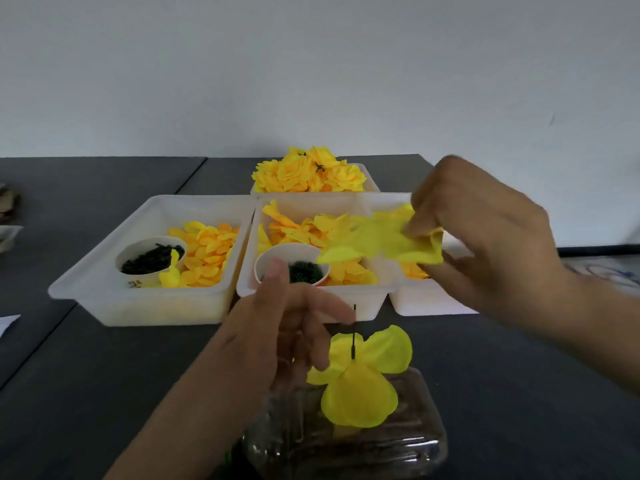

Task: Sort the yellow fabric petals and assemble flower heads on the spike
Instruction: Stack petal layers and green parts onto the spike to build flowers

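Dark grey tabletop (104,375) runs back to a plain pale wall in the head view. Near the front edge stands a thin black metal spike (354,332), upright, rising out of a clear plastic box (381,445) with brownish contents. Threaded on the spike is a bright yellow fabric petal layer (360,382), its rounded lobes drooping around the shaft, one large lobe hanging toward the camera.

Raised above and to the right of the spike, the right hand (485,237) pinches a second yellow fabric petal piece (381,240) by its right edge between thumb and fingertips; the piece spreads out flat to the left, over the trays. The left hand (277,334) hovers just left of the spike with fingers loosely extended, gripping nothing, one finger close to the shaft; whether it touches is unclear.

Behind them sit white plastic trays: a left tray (104,271) with loose orange-yellow petals and a paper cup of dark green parts (150,259), a middle tray (346,296) with more petals and a second cup (292,266), and a far tray (370,178) heaped with finished yellow flower heads (308,171).
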The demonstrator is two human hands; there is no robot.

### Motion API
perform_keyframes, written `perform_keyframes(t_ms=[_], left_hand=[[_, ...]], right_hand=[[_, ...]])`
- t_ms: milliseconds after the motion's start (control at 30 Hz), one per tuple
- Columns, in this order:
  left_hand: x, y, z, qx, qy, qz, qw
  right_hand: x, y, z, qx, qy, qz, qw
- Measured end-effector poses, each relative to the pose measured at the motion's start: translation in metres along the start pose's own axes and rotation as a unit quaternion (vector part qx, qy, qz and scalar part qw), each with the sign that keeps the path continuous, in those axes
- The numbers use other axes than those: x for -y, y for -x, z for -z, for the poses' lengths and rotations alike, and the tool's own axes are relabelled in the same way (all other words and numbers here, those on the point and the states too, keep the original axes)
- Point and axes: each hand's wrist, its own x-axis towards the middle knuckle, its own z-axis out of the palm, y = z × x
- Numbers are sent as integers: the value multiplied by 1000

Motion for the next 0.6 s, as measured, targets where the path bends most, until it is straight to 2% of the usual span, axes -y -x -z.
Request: perform_keyframes(t_ms=[100, 200, 267, 333, 400, 433, 500, 533, 600], left_hand=[[-6, 0, -10, -20, 30, 24, 999], [-10, 8, -11, -32, -2, -24, 999], [-14, 15, -13, -10, -20, -61, 998], [-16, 17, -14, -16, -27, -81, 996], [-15, 17, -13, -24, -39, -93, 995], [-14, 16, -13, -25, -48, -97, 994], [-12, 13, -11, -24, -70, -105, 992], [-10, 11, -10, -26, -82, -106, 991], [-5, 8, -8, -29, -108, -98, 989]], right_hand=[[28, 5, 4, -15, 51, 122, 991], [32, 12, 4, -3, 67, 137, 988], [33, 16, 4, 56, 68, 76, 993], [29, 20, 2, 114, -12, -110, 987], [28, 20, -1, 130, -161, -294, 933], [26, 19, -2, 136, -252, -361, 888], [19, 19, -1, 147, -411, -478, 762], [18, 18, 0, 162, -455, -501, 718], [19, 18, 1, 194, -480, -504, 691]])
